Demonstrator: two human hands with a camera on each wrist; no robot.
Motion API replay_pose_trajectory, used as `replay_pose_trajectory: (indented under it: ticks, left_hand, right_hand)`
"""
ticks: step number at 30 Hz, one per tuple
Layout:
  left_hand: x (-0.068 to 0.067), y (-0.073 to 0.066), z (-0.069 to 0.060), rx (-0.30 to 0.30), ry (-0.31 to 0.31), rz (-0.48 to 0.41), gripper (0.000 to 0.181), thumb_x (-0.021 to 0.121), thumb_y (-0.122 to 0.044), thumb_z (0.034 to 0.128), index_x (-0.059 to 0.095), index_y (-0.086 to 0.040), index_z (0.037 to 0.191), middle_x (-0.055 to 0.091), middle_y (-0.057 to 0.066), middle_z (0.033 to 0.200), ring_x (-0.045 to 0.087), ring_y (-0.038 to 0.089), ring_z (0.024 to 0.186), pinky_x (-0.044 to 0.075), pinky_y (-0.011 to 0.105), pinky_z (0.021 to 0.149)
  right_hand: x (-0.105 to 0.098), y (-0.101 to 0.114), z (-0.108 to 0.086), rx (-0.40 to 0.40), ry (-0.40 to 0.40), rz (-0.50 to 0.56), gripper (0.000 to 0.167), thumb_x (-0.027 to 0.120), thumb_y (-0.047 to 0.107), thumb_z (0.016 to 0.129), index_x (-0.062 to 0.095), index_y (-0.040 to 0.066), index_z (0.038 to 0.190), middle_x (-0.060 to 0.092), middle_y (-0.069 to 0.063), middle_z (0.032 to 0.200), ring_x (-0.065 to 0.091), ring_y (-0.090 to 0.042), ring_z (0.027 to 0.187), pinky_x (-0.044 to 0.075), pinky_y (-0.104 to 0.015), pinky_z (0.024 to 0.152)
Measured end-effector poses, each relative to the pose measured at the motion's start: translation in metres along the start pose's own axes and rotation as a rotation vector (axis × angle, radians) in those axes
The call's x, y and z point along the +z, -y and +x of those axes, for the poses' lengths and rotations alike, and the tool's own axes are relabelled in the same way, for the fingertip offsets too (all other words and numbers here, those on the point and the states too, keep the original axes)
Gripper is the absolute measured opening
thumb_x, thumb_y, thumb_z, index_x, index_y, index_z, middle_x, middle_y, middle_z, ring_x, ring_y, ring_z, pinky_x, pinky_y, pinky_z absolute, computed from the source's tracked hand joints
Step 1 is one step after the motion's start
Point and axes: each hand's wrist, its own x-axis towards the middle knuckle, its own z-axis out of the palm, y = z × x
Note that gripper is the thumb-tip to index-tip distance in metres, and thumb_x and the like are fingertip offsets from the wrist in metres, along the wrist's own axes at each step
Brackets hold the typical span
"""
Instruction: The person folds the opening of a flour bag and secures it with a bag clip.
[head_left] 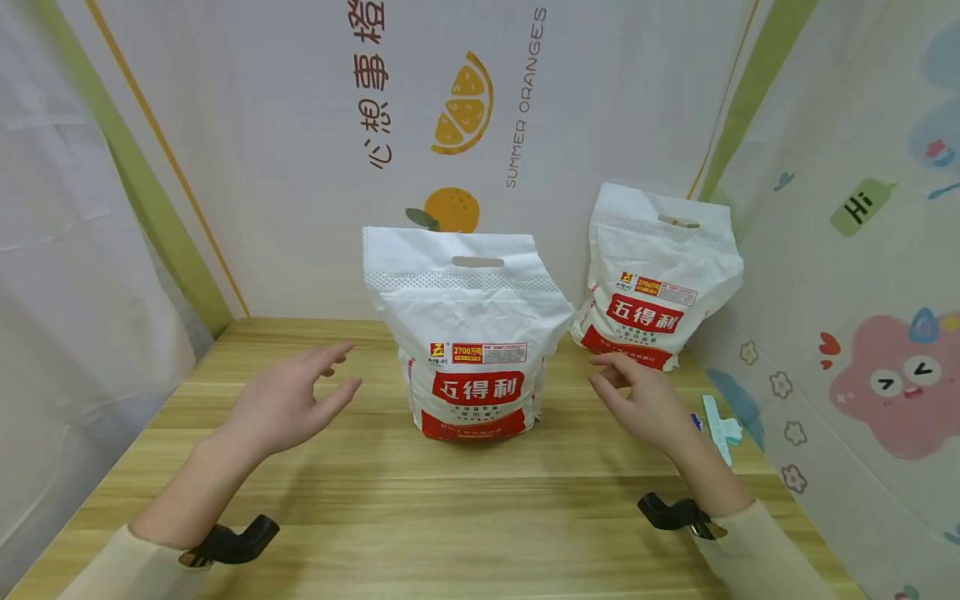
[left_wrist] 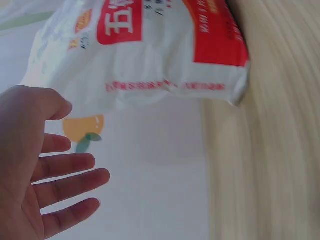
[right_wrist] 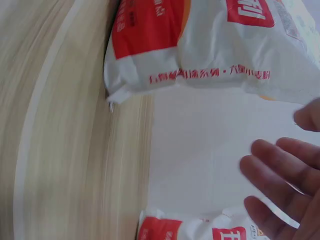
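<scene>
Closest to me are my pale sleeves (head_left: 142, 567), with a black piece of gear (head_left: 240, 542) at the left wrist and another black piece (head_left: 667, 510) at the right. Under my arms lies the wood-grain table (head_left: 480, 517).

My left hand (head_left: 288, 404) hangs to the left of the front bag, fingers loose and spread, thumb apart from them, grasping nothing. My right hand (head_left: 641, 400) is on the other side, its fingers released too and gently bent, with nothing in them. Neither hand touches the front bag.

That front bag (head_left: 472, 333), white with red labels, stands upright on the table between my hands, its flat top with the handle slot pointing up. Just beyond my right wrist, near the table's right edge, lie a pale green clip (head_left: 718, 429) and a small blue thing (head_left: 697, 422), too small to make out.

Farther back on the right, a second bag (head_left: 660, 258) of the same kind leans a little in the corner. Behind everything hangs a white cloth (head_left: 300, 208) printed with oranges; a cartoon-printed cloth (head_left: 810, 308) runs along the right side.
</scene>
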Motion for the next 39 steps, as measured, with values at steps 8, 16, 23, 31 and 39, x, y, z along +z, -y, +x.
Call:
replay_pose_trajectory:
  ticks: [8,16,23,31,39]
  left_hand:
    - [-0.014,-0.026,0.033,0.213,-0.278,-0.099,0.036,0.078,-0.012,0.0956,0.077,-0.006,0.132,0.083,0.011,0.115,0.081,0.027,0.091,0.058,0.041,0.059]
    - [-0.03,-0.058,0.077,0.298,-0.292,-0.126,0.032,0.077,-0.013,0.0982,0.077,-0.004,0.129,0.081,0.011,0.109,0.078,0.028,0.095,0.058,0.041,0.062]
    - [-0.042,-0.085,0.116,0.247,-0.168,-0.144,0.041,0.072,-0.023,0.1031,0.072,-0.006,0.141,0.077,0.012,0.129,0.074,0.031,0.116,0.064,0.05,0.091]
    - [-0.052,-0.106,0.162,0.209,0.035,-0.038,0.071,0.073,-0.039,0.1019,0.051,-0.007,0.161,0.061,0.017,0.155,0.062,0.039,0.139,0.05,0.058,0.117]
    - [-0.058,-0.115,0.196,0.124,0.252,-0.006,0.094,0.073,-0.056,0.0997,0.033,-0.011,0.172,0.05,0.014,0.168,0.049,0.034,0.155,0.039,0.058,0.129]
  right_hand:
    - [0.006,0.008,0.013,0.037,-0.067,0.242,0.035,0.065,0.034,0.112,0.069,0.011,0.138,0.078,-0.011,0.117,0.071,-0.016,0.099,0.059,-0.022,0.081]
    - [0.014,0.017,0.029,0.053,-0.083,0.419,0.043,0.065,0.033,0.112,0.063,0.007,0.146,0.072,-0.017,0.137,0.068,-0.011,0.117,0.056,-0.015,0.093]
    - [0.019,0.023,0.042,0.092,-0.053,0.536,0.05,0.066,0.041,0.111,0.059,0.012,0.151,0.067,-0.012,0.144,0.064,-0.025,0.129,0.056,-0.017,0.097]
    - [0.022,0.03,0.053,0.14,-0.032,0.723,0.052,0.071,0.039,0.108,0.059,0.012,0.151,0.066,-0.005,0.146,0.063,-0.016,0.132,0.057,-0.019,0.102]
    - [0.029,0.035,0.06,0.125,-0.009,0.855,0.048,0.07,0.026,0.109,0.058,0.008,0.152,0.069,0.006,0.132,0.065,-0.015,0.126,0.056,-0.026,0.108]
